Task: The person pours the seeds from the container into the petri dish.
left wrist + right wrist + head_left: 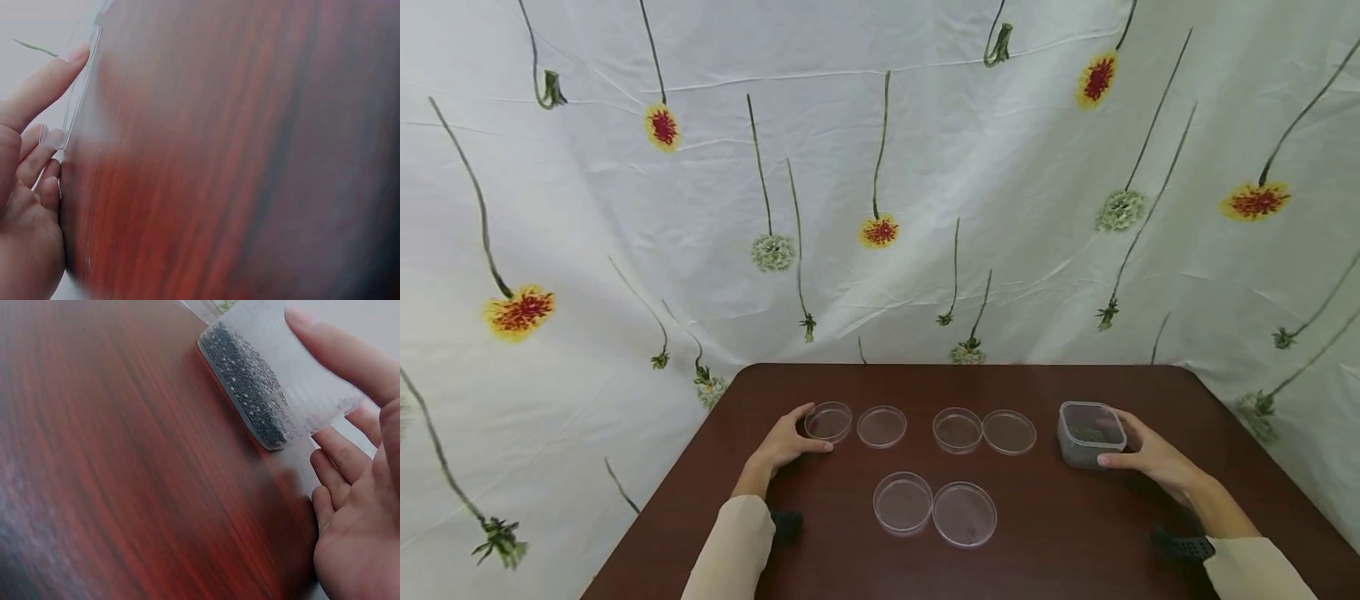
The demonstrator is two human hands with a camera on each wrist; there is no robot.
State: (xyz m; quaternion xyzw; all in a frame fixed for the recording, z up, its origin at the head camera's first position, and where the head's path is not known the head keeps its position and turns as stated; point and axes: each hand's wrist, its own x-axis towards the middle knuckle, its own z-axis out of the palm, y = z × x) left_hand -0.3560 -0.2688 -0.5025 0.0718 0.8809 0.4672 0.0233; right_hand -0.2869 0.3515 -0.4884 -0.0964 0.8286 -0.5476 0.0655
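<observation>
My left hand [786, 442] curves round a shallow clear dish [828, 422], thumb on the side nearer me and forefinger at the far side, so this grip is as wide as the dish. My right hand [1157, 454] holds a squarish translucent tub [1081, 455], thumb against its near wall and the other fingers behind it. Inside the tub, down by its base, lie small dark grains [240, 381] with pale specks among them. Both the dish and the tub are at the inner side of the hand that holds them.

Behind each grip, toward me, come a dark strap [1182, 546] at my right wrist, the pale left sleeve [730, 546] and the pale right sleeve [1255, 567].

Just right of my left grip, close beside the held dish, sits a second dish [882, 427]. Nearer to me than either grip, and between them, a front pair of dishes [964, 514] touch edge to edge. Farther along toward my right grip, a back pair of dishes [1009, 432] meet at their rims, well apart from the tub. The reddish-brown table [1045, 533] lies under all of it, and beyond both hands hangs a white cloth [820, 50] patterned with long-stemmed flowers [520, 312], many with heads downward
</observation>
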